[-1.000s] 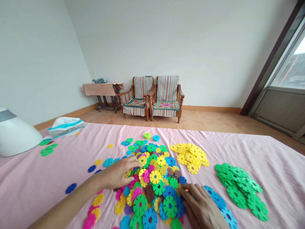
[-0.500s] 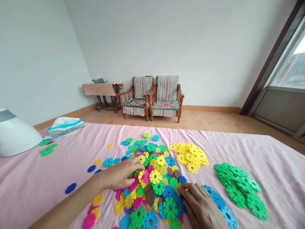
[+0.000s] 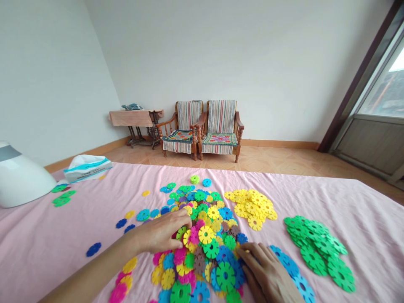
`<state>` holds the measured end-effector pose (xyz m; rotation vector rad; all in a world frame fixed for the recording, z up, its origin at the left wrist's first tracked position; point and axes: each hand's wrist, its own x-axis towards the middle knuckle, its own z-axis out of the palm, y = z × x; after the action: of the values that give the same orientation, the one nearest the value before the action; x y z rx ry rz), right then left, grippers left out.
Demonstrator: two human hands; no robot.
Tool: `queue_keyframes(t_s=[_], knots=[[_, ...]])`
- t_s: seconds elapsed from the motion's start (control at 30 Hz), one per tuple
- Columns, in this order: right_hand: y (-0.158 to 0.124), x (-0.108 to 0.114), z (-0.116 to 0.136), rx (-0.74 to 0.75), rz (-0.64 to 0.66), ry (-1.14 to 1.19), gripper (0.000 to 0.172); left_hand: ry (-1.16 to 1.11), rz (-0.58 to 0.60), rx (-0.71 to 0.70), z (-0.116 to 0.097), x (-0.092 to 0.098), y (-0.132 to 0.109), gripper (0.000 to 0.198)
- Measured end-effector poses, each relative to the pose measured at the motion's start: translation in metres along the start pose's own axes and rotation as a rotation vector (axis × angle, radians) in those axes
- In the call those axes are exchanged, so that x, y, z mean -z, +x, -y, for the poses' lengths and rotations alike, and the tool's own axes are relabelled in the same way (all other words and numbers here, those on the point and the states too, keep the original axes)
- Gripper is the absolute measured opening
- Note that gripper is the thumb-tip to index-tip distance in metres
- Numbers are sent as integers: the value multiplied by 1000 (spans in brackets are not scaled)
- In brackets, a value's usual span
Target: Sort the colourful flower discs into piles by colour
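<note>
A mixed pile of slotted, flower-shaped plastic discs (image 3: 206, 234) in yellow, green, blue, pink and brown lies on the pink cloth in front of me. My left hand (image 3: 168, 230) reaches into the left side of this pile, thumb and fingers apart around a green disc (image 3: 181, 232); the fingertips are partly hidden among the pieces. At the pile's right edge rests my right hand (image 3: 263, 269), its fingers stretched out beside the blue discs (image 3: 235, 269). I see nothing held in it.
Sorted by colour on the right are a yellow heap (image 3: 254, 206), a green heap (image 3: 315, 240) and a blue row (image 3: 288, 263). Pink and yellow discs (image 3: 119, 290) lie left of the pile. A white kettle-like object (image 3: 23, 181) and a tissue pack (image 3: 88, 168) stand far left.
Several discs under and below my left hand have shifted, with pink, blue and green ones now lying differently. The left hand has moved very slightly; the right hand stays in place.
</note>
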<state>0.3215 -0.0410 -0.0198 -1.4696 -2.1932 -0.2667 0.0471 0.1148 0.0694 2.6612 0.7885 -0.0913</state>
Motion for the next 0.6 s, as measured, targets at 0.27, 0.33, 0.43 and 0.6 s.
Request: queue_keyframes(t_s=[0.27, 0.33, 0.43, 0.6], knots=[[1, 1, 2, 10, 7, -27, 26, 35, -25, -27, 3, -5, -4, 45], [0, 0, 1, 10, 5, -25, 26, 31, -14, -20, 4, -5, -4, 46], [0, -1, 0, 8, -1, -15, 25, 39, -5, -29, 3, -5, -4, 40], [-1, 0, 0, -13, -6, 0, 25, 57, -35, -29, 2, -10, -2, 29]])
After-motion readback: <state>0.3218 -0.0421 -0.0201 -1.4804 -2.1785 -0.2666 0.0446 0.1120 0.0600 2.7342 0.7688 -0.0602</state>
